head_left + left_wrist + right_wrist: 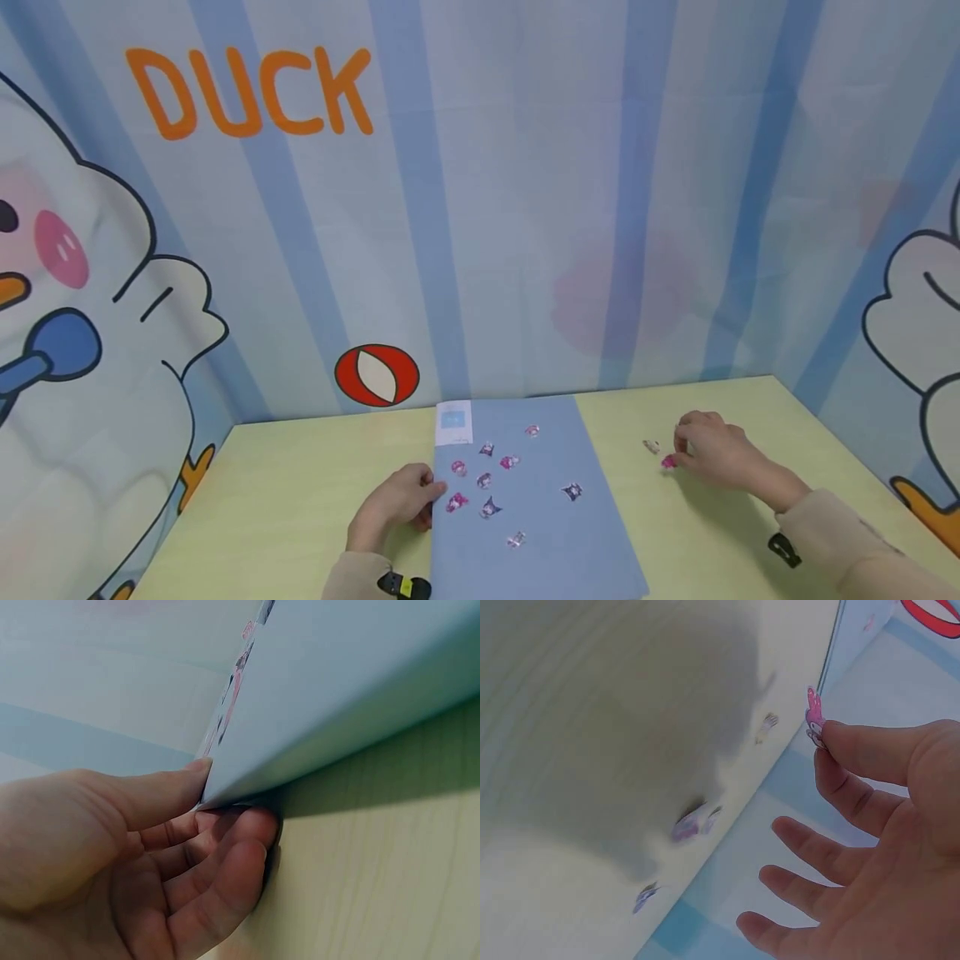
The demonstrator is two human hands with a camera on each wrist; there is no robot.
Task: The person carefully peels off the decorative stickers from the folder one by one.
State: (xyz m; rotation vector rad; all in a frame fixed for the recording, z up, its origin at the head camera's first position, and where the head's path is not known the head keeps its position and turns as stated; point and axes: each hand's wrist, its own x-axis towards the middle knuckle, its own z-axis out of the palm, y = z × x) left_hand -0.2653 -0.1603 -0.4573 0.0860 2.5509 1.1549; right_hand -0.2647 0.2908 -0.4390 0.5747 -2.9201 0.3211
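A light blue folder [570, 567] lies on the table, with several small cartoon stickers [491, 507] scattered over its face and a white label [453, 423] at its top left corner. My left hand [397, 500] grips the folder's left edge. In the left wrist view the thumb [169, 791] is on the top face and curled fingers are underneath. To the right of the folder, my right hand [716, 450] pinches a pink sticker [815, 720] between thumb and forefinger, above the table. Its other fingers are spread and hold nothing.
More small stickers [686, 826] lie on the pale yellow table [300, 483] under and beside the right hand; one light sticker [651, 446] is left of it. A striped blue backdrop [510, 208] with duck drawings rises behind the table's far edge.
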